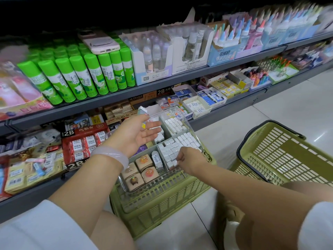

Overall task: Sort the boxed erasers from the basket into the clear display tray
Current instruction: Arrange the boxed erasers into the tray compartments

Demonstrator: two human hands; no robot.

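We see the small white boxed erasers (177, 147) packed in rows in the clear display tray (133, 187), filling its compartments at two and four o'clock from the tray's middle. The tray sits across the rim of an olive basket (158, 204) on the floor. Our right hand (189, 160) pinches one white eraser box (174, 162) at the near edge of the four o'clock compartment, fingers curled round it. Our left hand (139, 133) hovers above the tray with palm up and fingers mostly straight, while a pale blue-green eraser pack (143, 115) is held between thumb and fingers at its twelve o'clock; we cannot tell how firm that hold is.

The main risk, as we judge it, is the tray itself: it only rests on the basket rim, so a downward press from the right hand at the near edge could tip it and spill the rows. Squeezing a box into a full row could pop out its neighbours. The loosely held pack may also slip. A second basket (281, 156) stands at three o'clock.
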